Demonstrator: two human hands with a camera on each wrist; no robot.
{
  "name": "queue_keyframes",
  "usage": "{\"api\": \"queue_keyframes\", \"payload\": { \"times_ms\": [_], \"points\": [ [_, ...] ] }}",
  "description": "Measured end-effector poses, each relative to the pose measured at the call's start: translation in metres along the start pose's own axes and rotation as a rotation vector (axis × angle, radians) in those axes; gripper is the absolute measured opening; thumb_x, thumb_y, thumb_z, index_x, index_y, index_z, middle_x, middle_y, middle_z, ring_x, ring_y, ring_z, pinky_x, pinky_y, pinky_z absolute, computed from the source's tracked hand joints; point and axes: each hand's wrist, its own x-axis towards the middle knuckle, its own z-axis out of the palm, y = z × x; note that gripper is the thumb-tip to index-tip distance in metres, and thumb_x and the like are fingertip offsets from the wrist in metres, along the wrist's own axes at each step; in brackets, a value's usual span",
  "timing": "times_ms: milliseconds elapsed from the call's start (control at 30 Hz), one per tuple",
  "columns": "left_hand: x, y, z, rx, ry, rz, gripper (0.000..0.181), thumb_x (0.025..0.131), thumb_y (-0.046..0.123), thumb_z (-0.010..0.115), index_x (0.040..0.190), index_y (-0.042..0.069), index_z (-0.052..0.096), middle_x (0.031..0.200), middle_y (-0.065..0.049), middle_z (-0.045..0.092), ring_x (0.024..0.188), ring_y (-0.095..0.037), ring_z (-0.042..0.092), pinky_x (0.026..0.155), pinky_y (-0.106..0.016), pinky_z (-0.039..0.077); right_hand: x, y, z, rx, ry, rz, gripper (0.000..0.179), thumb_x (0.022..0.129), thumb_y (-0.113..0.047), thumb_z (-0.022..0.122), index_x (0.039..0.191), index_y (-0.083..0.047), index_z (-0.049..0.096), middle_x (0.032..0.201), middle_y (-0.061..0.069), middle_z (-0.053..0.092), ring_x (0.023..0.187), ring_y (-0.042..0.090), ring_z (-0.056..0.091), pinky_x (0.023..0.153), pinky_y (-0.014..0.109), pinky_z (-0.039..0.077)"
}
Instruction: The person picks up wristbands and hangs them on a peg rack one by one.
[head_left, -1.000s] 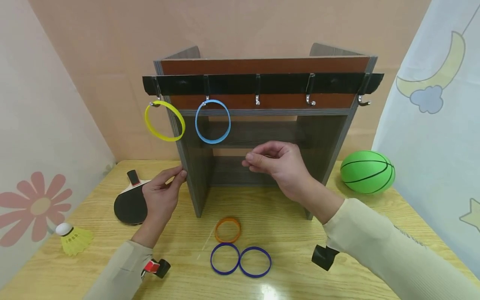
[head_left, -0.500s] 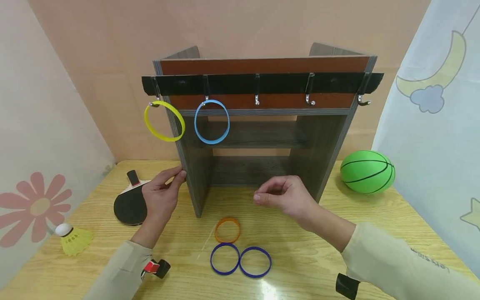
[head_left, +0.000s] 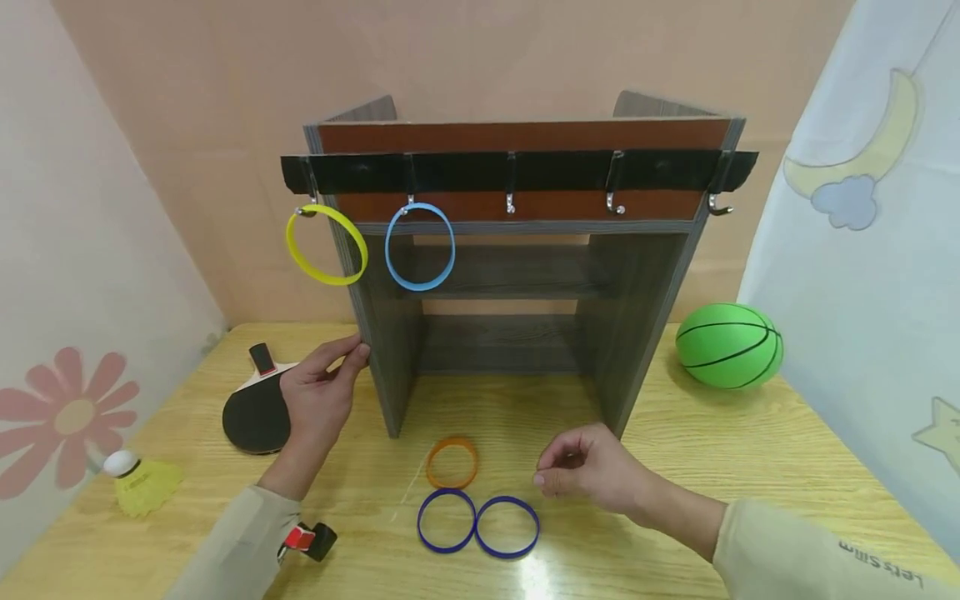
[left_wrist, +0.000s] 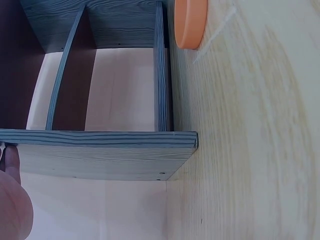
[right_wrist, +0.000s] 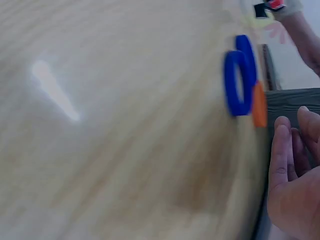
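Observation:
A grey wooden shelf carries a black strip of silver hooks. My left hand holds the front edge of its left side panel; the left wrist view shows the hand only partly. On the two leftmost hooks hang a yellow wristband and a light blue wristband. Lying on the table are an orange wristband and two dark blue wristbands. Just right of these, above the table, my right hand has loosely bent fingers and holds nothing.
A table tennis paddle lies left of the shelf, partly behind my left hand. Further left is a yellow shuttlecock. To the shelf's right sits a green ball with black lines.
My right hand has come down from in front of the shelf toward the dark blue wristbands, ending to their right. The left hand stays on the panel, and the wristbands keep their places.

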Motion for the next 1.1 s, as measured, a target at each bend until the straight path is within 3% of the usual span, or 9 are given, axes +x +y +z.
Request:
{"api": "queue_keyframes", "payload": {
  "times_ms": [200,433,700,1100],
  "points": [
    [0.001,0.001,0.0,-0.01,0.004,0.007,0.016,0.076,-0.028,0.061,0.092,-0.024,0.063,0.089,-0.014,0.07,0.078,-0.011,0.068,0.07,-0.023,0.056,-0.006,0.021,0.008,-0.012,-0.027,-0.033,0.008,0.081,-0.001,0.074,0.081,0.004,0.067,0.074,0.009,0.064,0.061,0.011,0.06,0.053,0.025,0.054],
    [-0.002,-0.004,-0.003,-0.002,0.005,-0.006,0.015,0.081,-0.013,0.067,0.094,-0.02,0.066,0.091,-0.014,0.07,0.079,-0.015,0.068,0.07,-0.025,0.056,-0.009,0.031,0.013,-0.047,-0.026,-0.005,0.013,0.08,-0.002,0.075,0.085,0.006,0.065,0.076,0.01,0.063,0.062,0.013,0.06,0.053,0.025,0.054],
    [-0.002,-0.004,-0.002,0.01,-0.004,0.0,0.014,0.081,-0.016,0.065,0.094,-0.02,0.066,0.092,-0.013,0.07,0.081,-0.015,0.068,0.07,-0.026,0.056,-0.007,0.033,0.016,-0.121,-0.02,0.058,0.015,0.08,-0.009,0.076,0.086,0.0,0.066,0.077,0.006,0.064,0.065,0.014,0.06,0.055,0.023,0.054],
    [-0.003,-0.005,-0.003,0.028,0.005,0.004,0.018,0.083,-0.006,0.069,0.094,-0.019,0.066,0.088,-0.011,0.071,0.079,-0.014,0.068,0.07,-0.025,0.057,-0.001,0.029,0.023,-0.268,0.025,0.086,0.017,0.079,-0.021,0.078,0.075,-0.008,0.069,0.063,-0.001,0.062,0.054,0.011,0.056,0.044,0.022,0.047]
  ]
}}
